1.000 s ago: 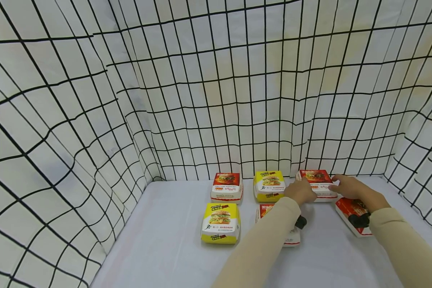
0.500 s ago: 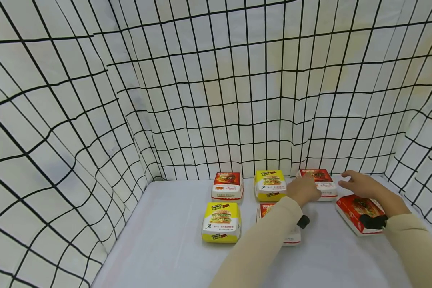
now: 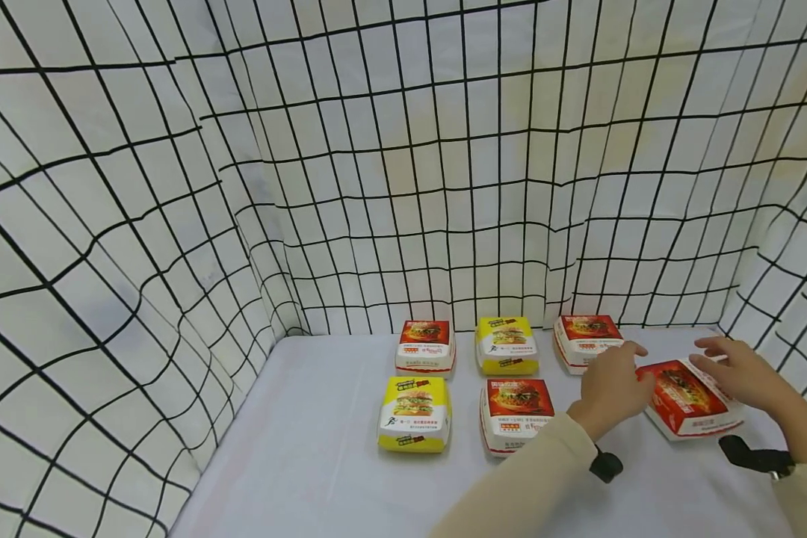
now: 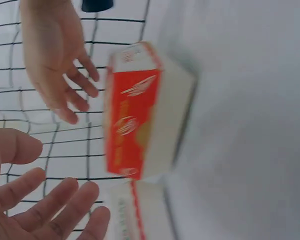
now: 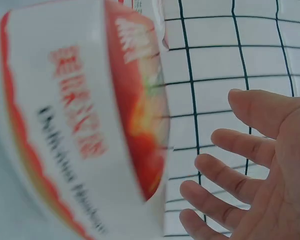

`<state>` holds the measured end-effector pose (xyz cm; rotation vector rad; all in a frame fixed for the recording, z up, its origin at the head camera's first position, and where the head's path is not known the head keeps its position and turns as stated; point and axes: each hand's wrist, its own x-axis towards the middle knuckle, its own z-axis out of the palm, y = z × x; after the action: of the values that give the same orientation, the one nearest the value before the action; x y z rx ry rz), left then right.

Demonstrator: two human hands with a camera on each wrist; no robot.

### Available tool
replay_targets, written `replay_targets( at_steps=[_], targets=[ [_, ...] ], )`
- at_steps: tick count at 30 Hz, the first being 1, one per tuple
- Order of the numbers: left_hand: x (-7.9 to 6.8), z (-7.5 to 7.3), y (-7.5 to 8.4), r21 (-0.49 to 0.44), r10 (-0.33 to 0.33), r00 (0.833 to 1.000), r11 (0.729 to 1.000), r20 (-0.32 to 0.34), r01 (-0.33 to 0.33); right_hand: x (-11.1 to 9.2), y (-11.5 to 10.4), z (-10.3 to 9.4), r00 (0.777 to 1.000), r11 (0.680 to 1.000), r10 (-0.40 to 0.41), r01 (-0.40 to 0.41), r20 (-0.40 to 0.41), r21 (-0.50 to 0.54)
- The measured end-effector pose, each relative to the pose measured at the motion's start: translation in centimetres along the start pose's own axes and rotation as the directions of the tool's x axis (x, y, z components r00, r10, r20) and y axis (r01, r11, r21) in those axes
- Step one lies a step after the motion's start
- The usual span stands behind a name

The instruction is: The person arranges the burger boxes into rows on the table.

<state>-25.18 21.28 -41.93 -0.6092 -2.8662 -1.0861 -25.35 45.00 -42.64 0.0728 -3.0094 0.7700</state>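
Observation:
A red and white burger box (image 3: 686, 396) sits turned at an angle on the right of the table, between my two hands. My left hand (image 3: 612, 390) is at its left side, fingers spread and loosely bent. On the other side, my right hand (image 3: 743, 373) hovers over the box's right edge with relaxed fingers. In the right wrist view the palm faces the white side of that burger box (image 5: 65, 115), with a gap between. The left wrist view shows the same box's red side (image 4: 135, 120) beyond my fingers. Neither hand grips anything.
Behind my left hand stands another red burger box (image 3: 581, 340). A yellow box (image 3: 506, 347) and a red box (image 3: 424, 347) continue the back row. In front are a yellow box (image 3: 413, 415) and a red box (image 3: 514, 411). Grid-patterned cloth walls (image 3: 430, 187) enclose the white table (image 3: 296, 433).
My left hand has left the back-right red box and moved right and nearer, beside the angled box. My right hand has moved right, from over the angled box's far-left part to its right edge.

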Motion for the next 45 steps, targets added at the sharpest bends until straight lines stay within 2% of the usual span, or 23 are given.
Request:
replay_targets(
  at_steps=[7, 12, 15, 18, 22, 31, 40, 45],
  targets=[
    [-1.3, 3.9, -0.8, -0.044, -0.110, 0.993, 0.993, 0.045, 0.112, -2.0, 2.3, 1.9, 0.994, 0.991, 0.109, -0.109, 0.004, 0.075],
    [-1.2, 5.4, -1.0, -0.044, -0.161, 0.985, 0.985, 0.064, 0.164, -2.7, 3.3, 2.8, 0.988, 0.982, 0.152, -0.154, 0.031, 0.107],
    [-1.1, 5.9, -1.1, -0.019, -0.159, 0.982, 0.987, 0.102, 0.162, -2.9, 3.5, 3.1, 0.985, 0.978, 0.166, -0.170, 0.045, 0.118],
    [-1.2, 6.2, -1.4, -0.013, -0.128, 0.982, 0.991, 0.136, 0.131, -3.1, 3.6, 3.2, 0.983, 0.976, 0.177, -0.183, 0.056, 0.117],
    [-1.5, 6.2, -1.6, -0.017, -0.099, 0.985, 0.995, 0.144, 0.103, -3.4, 3.4, 3.2, 0.979, 0.976, 0.189, -0.195, 0.077, 0.092],
    [-2.7, 5.7, -1.2, -0.051, -0.138, 0.976, 0.988, 0.170, 0.148, -3.8, 2.9, 2.8, 0.979, 0.981, 0.165, -0.176, 0.122, 0.082],
    [-3.9, 5.4, -1.5, -0.123, -0.161, 0.975, 0.976, 0.151, 0.180, -3.4, 1.8, 2.8, 0.968, 0.981, 0.151, -0.171, 0.199, 0.087],
    [-4.7, 5.4, -1.9, -0.130, -0.179, 0.976, 0.972, 0.125, 0.195, -3.2, 1.2, 2.9, 0.965, 0.985, 0.135, -0.155, 0.224, 0.077]
  ],
)
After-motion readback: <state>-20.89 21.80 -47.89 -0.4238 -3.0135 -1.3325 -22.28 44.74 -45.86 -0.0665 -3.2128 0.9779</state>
